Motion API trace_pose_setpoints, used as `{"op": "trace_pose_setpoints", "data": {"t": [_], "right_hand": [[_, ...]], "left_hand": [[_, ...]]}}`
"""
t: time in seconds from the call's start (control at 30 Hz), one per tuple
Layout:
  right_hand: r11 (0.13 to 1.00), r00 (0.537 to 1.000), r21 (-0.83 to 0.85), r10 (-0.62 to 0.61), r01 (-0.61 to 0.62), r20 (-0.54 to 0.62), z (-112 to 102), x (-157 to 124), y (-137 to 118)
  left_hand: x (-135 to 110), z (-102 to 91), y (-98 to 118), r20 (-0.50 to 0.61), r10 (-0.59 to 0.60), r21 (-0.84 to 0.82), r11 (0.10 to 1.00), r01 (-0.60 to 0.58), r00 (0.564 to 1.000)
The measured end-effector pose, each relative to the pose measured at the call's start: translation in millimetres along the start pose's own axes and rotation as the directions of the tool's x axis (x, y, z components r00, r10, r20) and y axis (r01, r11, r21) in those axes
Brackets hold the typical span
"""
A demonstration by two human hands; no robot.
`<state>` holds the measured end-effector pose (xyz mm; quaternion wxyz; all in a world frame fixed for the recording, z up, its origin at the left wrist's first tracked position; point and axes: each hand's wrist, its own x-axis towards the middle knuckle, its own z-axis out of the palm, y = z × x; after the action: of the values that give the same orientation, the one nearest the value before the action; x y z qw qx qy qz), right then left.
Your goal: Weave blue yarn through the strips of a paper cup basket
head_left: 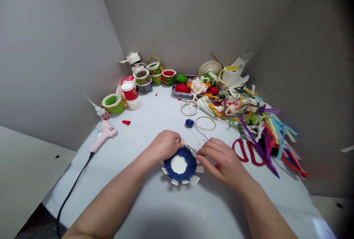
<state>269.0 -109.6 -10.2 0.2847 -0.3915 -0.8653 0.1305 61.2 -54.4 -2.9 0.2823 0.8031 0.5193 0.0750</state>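
On the table [69,191], directly before you: one slotted card disc [179,165], set between your left hand [164,146] and right hand [221,160]. Behind the disc: one yarn ball [189,123], its strand [200,132] running to the disc, with two thin rings [205,123] just beyond. To the right: scissors [247,152], beside a heap of ribbons [249,121]. To the left: one hot glue gun [103,136]. At the far end: one metal tray [179,93] holding balls, with small trimmed pots [142,78] on its left and a spool [232,76] on its right.
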Motion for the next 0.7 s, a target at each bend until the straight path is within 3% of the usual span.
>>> {"op": "trace_pose_setpoints", "data": {"t": [0.17,0.37,0.5,0.7], "right_hand": [[0.999,1.000,0.043,-0.014,0.013,0.004,-3,-2,8],[0.984,0.992,0.135,0.114,-0.121,0.060,-1,-5,20],[0.958,0.963,0.166,0.204,-0.234,0.179,4,-2,24],[0.937,0.918,0.203,0.203,-0.283,0.341,14,1,22]], "left_hand": [[0,-0.1,0,0.000,-0.002,-0.008,1.000,0.002,1.000],[0,0.1,-1,0.006,-0.015,-0.019,1.000,0.015,1.000],[0,-1.5,-3,0.037,-0.033,-0.048,0.998,0.035,0.999],[-2,-7.8,-2,0.089,0.000,-0.079,0.997,0.007,0.996]]}}
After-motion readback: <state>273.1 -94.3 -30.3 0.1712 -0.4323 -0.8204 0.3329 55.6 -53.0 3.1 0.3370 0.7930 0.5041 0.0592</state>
